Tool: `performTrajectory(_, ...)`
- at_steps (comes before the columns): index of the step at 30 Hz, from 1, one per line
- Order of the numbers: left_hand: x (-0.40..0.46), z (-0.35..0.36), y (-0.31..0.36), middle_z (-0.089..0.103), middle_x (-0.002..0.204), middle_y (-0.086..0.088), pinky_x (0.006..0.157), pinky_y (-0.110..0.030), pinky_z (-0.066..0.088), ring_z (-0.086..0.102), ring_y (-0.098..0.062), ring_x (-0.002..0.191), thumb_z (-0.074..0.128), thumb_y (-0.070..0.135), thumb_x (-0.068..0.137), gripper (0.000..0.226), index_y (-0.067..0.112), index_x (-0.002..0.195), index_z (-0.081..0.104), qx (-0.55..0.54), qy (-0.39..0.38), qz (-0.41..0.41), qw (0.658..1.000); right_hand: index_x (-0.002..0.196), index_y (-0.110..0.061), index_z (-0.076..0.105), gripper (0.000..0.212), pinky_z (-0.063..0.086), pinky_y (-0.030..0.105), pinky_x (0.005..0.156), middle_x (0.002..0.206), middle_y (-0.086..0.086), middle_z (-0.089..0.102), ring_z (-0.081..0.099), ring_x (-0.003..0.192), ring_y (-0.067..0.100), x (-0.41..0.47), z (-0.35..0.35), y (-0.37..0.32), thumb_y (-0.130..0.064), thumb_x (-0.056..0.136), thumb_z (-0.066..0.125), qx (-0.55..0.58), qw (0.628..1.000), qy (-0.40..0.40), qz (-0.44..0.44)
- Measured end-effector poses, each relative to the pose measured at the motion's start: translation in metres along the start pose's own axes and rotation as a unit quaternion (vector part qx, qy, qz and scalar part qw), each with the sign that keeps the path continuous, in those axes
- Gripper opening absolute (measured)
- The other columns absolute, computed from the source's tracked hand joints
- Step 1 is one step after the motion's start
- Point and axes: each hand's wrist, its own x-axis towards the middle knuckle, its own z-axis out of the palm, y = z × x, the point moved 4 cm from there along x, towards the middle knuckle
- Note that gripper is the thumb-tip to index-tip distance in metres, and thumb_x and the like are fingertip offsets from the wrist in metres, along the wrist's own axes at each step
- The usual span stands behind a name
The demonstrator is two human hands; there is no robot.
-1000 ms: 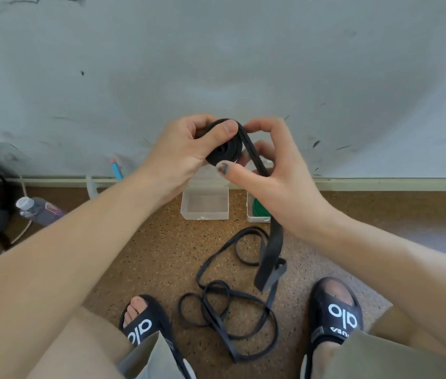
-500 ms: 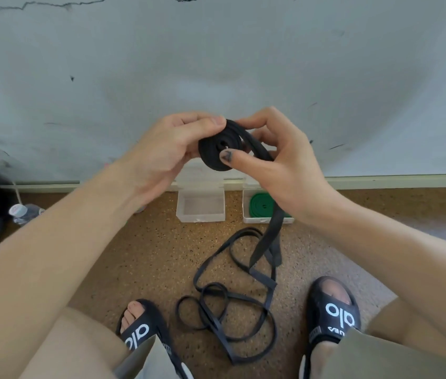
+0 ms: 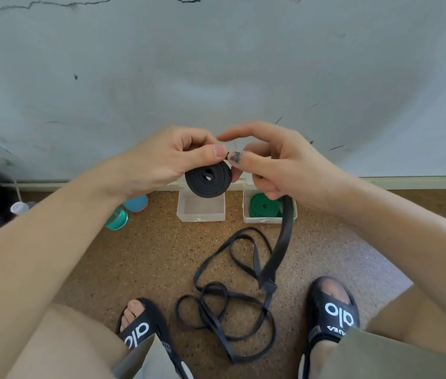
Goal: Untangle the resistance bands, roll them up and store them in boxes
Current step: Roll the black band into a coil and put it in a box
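The left hand [image 3: 167, 162] pinches the rolled black coil [image 3: 208, 180] at its upper rim, thumb on the front face and fingers curled behind it. The right hand [image 3: 284, 173] sits at 3 o'clock of the coil, thumb tip at the coil's edge, index finger extended above it; the free tail [image 3: 280, 247] of the black band emerges below this hand, but whether the fingers clamp it cannot be told.

The step in hand is rolling. The tail drops toward 6 o'clock into a loose heap [image 3: 227, 310] on the floor [image 3: 139, 263] between the two sandals, so most of the band appears unrolled. The next move calls for feeding more tail onto the coil under steady tension, while the left hand prevents the wraps from springing open; crossed loops in the heap may need clearing first.

Beyond the coil, at 12 o'clock of the heap, the clear box [image 3: 201, 216] looks empty. At its 3 o'clock, the second box [image 3: 246, 212] holds a rolled green band [image 3: 264, 206].
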Motion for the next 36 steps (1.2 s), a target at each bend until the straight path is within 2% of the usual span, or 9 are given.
performTrajectory(6,0.007,0.004,-0.001,0.067,0.076,0.012,0.069,-0.014,0.047,0.061,-0.003,0.074,0.061,0.043,0.093,0.029,0.015,0.091,0.067,-0.06,0.072,0.024,0.995,0.114,-0.032,0.06,0.017,0.041,0.024,0.048,0.089,-0.003,0.067,0.049,0.049,0.011,-0.008,0.005,-0.002,-0.026,0.099,0.066,-0.069,0.994,0.071,-0.041)
performTrajectory(11,0.011,0.013,0.003,0.069,0.083,-0.002,0.072,-0.023,0.051,0.064,-0.013,0.081,0.061,0.042,0.093,0.043,0.0,0.103,0.067,-0.136,0.14,0.027,0.98,0.123,-0.03,0.052,0.042,0.059,0.035,0.078,0.1,-0.004,0.076,0.071,0.082,0.007,-0.017,0.025,0.008,-0.028,0.091,0.078,-0.071,0.98,0.158,-0.095)
performTrajectory(14,0.013,0.018,0.003,0.072,0.1,-0.019,0.081,-0.033,0.054,0.068,-0.025,0.091,0.058,0.039,0.099,0.048,-0.006,0.114,0.065,-0.139,0.137,0.009,0.981,0.114,-0.023,0.055,0.031,0.054,0.025,0.066,0.095,-0.001,0.076,0.069,0.072,0.004,-0.014,0.022,0.01,-0.019,0.092,0.076,-0.018,0.979,0.179,-0.093)
performTrajectory(17,0.01,0.009,0.004,0.073,0.11,-0.018,0.099,-0.041,0.054,0.069,-0.03,0.106,0.056,0.046,0.092,0.049,0.004,0.115,0.069,-0.065,0.035,-0.033,0.997,0.11,-0.019,0.058,0.028,0.044,0.013,0.059,0.093,0.003,0.077,0.064,0.064,0.001,-0.011,0.016,0.009,-0.013,0.09,0.078,-0.042,0.989,0.123,-0.068)
performTrajectory(19,0.005,0.007,0.009,0.073,0.093,-0.004,0.087,-0.032,0.055,0.069,-0.021,0.089,0.056,0.05,0.09,0.04,0.016,0.101,0.072,0.017,-0.044,-0.038,0.998,0.108,-0.016,0.06,0.028,0.043,0.012,0.054,0.094,0.007,0.077,0.062,0.06,0.002,-0.01,0.015,0.009,-0.007,0.088,0.078,-0.044,0.996,0.057,-0.055)
performTrajectory(22,0.002,0.009,0.012,0.056,0.071,0.003,0.06,-0.021,0.038,0.05,-0.01,0.064,0.057,0.049,0.092,0.034,0.018,0.083,0.067,0.076,-0.086,-0.03,0.993,0.108,-0.018,0.063,0.026,0.034,0.019,0.042,0.091,0.017,0.07,0.042,0.044,0.008,-0.008,0.018,0.01,-0.006,0.089,0.077,-0.016,1.0,-0.02,-0.018)
performTrajectory(28,0.002,-0.007,0.006,0.057,0.068,0.012,0.06,-0.009,0.04,0.052,0.001,0.063,0.056,0.042,0.09,0.028,0.015,0.089,0.065,0.05,-0.004,-0.005,0.999,0.138,-0.042,0.058,0.044,0.037,0.02,0.042,0.099,-0.001,0.064,0.049,0.048,0.017,-0.007,0.002,0.004,-0.024,0.099,0.067,-0.079,0.996,-0.027,0.031)
performTrajectory(33,0.003,-0.015,0.0,0.063,0.07,0.017,0.066,-0.01,0.042,0.056,0.001,0.07,0.054,0.041,0.093,0.023,0.022,0.087,0.066,0.03,0.055,0.019,0.998,0.131,-0.032,0.063,0.035,0.029,0.02,0.04,0.085,0.006,0.053,0.036,0.044,0.016,-0.008,-0.007,0.001,-0.017,0.1,0.066,-0.027,1.0,0.012,-0.004)
performTrajectory(36,0.007,-0.012,-0.002,0.066,0.078,0.013,0.073,-0.017,0.046,0.06,-0.006,0.078,0.057,0.042,0.097,0.022,0.024,0.09,0.067,-0.003,0.085,0.037,0.996,0.131,-0.037,0.058,0.045,0.043,0.018,0.052,0.097,-0.002,0.069,0.057,0.055,0.002,-0.013,0.005,0.003,-0.024,0.091,0.077,-0.065,0.996,0.054,-0.022)
